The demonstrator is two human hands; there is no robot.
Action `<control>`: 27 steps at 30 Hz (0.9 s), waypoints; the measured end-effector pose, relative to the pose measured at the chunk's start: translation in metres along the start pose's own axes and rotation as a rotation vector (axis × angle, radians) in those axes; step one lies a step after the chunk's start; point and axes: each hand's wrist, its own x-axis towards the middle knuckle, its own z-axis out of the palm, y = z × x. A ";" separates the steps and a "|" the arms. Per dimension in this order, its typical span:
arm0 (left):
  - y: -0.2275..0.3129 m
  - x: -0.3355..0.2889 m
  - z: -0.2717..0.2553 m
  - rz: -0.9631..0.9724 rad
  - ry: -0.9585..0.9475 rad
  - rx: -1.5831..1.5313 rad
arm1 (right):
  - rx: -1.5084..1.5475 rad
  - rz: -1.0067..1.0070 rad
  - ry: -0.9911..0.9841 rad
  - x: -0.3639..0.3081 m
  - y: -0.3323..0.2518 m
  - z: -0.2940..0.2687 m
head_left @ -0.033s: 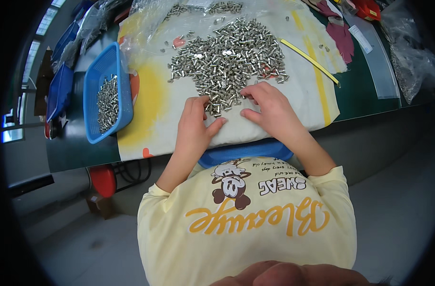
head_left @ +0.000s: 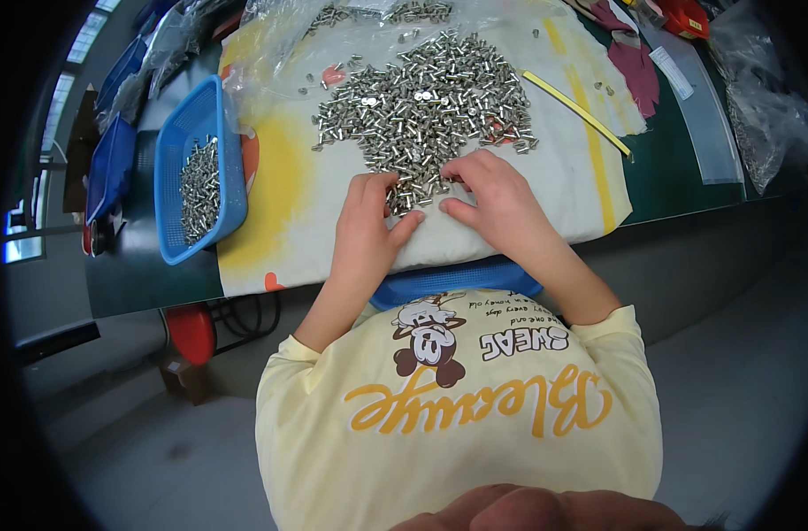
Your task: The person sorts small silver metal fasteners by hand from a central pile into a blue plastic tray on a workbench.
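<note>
A large heap of small silvery rivet-like metal pieces is spread on a white cloth with yellow and red patches. My left hand and my right hand flank the narrow near end of this heap. The left hand's fingers curve along its left side, thumb apart and pointing inward. On the other side, the right fingertips touch the pieces, with the thumb held away from them. Neither hand visibly grips a piece, though the curled fingertips are partly hidden.
To the left, a blue plastic basket holds more metal pieces. A blue tray sits below the table's front edge. Across the right side lies a yellow strip. Clear plastic sheeting covers the far left of the cloth.
My left hand has shifted slightly right and my right hand slightly left, so they are closer together around the near end of the heap.
</note>
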 end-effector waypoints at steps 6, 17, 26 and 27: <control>0.006 0.012 0.015 0.012 0.106 -0.179 | -0.112 -0.027 0.064 0.007 0.008 0.007; -0.004 0.008 0.020 0.277 0.099 -0.088 | -0.047 -0.022 -0.019 -0.003 -0.009 0.015; -0.008 -0.008 0.004 0.244 0.132 -0.126 | -0.049 -0.016 -0.006 -0.007 -0.010 0.008; -0.008 -0.008 0.004 0.243 0.131 -0.127 | -0.048 -0.031 -0.025 -0.005 -0.010 0.010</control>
